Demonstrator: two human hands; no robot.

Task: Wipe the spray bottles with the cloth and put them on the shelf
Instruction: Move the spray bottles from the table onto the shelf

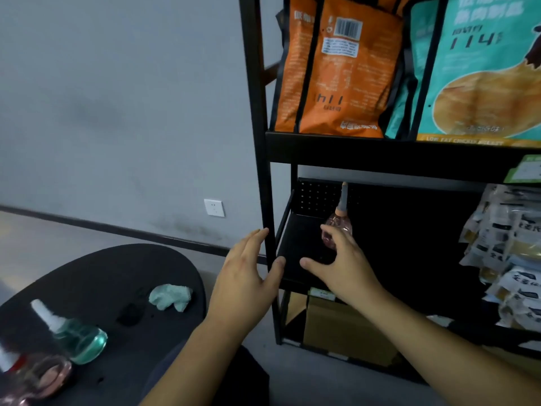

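Three spray bottles are in view. One pink spray bottle [336, 230] stands upright on the middle shelf [295, 253] of a black rack [257, 142], near its left end, with its pale nozzle pointing up in front of a perforated back panel. Two more lie on the round black bench [102, 273] at lower left: a green spray bottle [76, 338] tilted on its side with a white nozzle, and just beside it, at the frame edge, a second pink bottle [38, 376] with a white and red top. One cloth [171, 297], pale green and crumpled, lies on the bench near its right edge, apart from both bottles.

Two bare hands reach toward the rack. The right hand [342, 265] is at the shelved pink bottle, its fingers spread and its fingertips touching the bottle's lower body; whether this grip closes round the bottle or only touches it cannot be told. The left hand [246, 273] hangs flat with its fingers straight beside the rack's left post, its grip loose and holding nothing.

On the upper shelf stand one orange bag [336, 77] and one teal bag [483, 68]. Several clear packets [506, 244] are stacked at the right of the middle shelf. One cardboard box [345, 332] sits on the bottom level. One white wall socket [214, 207] shows on the grey wall.
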